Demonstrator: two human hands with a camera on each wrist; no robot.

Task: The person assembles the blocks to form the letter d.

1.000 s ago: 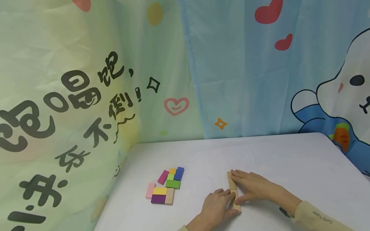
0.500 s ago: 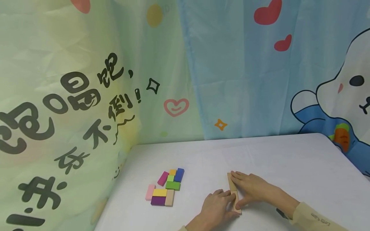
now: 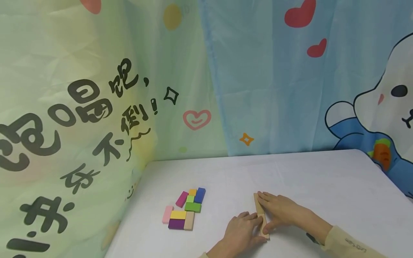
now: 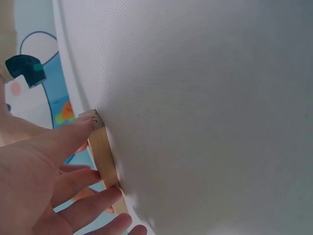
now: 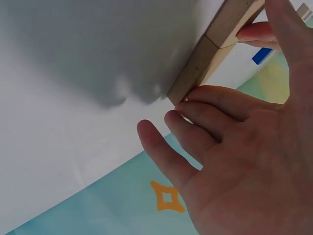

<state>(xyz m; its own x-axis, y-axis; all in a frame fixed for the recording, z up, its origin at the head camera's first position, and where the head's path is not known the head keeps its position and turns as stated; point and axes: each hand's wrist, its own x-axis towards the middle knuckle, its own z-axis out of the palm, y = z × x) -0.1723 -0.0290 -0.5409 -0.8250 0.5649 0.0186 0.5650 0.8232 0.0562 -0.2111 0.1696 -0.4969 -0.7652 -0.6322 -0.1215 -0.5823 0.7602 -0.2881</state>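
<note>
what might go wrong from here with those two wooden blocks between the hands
The near wooden block and the far wooden block lie end to end, with the left hand and right hand touching them from opposite sides, so uneven pressure might knock them out of line. Lifting just one would probably leave the other behind, since a seam shows between them and no fastening is visible.

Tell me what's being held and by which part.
Nothing appears clasped: left grip and right grip only touch two plain wooden blocks lying end to end, left thumb at the near end, right fingertips at the far end.
</note>
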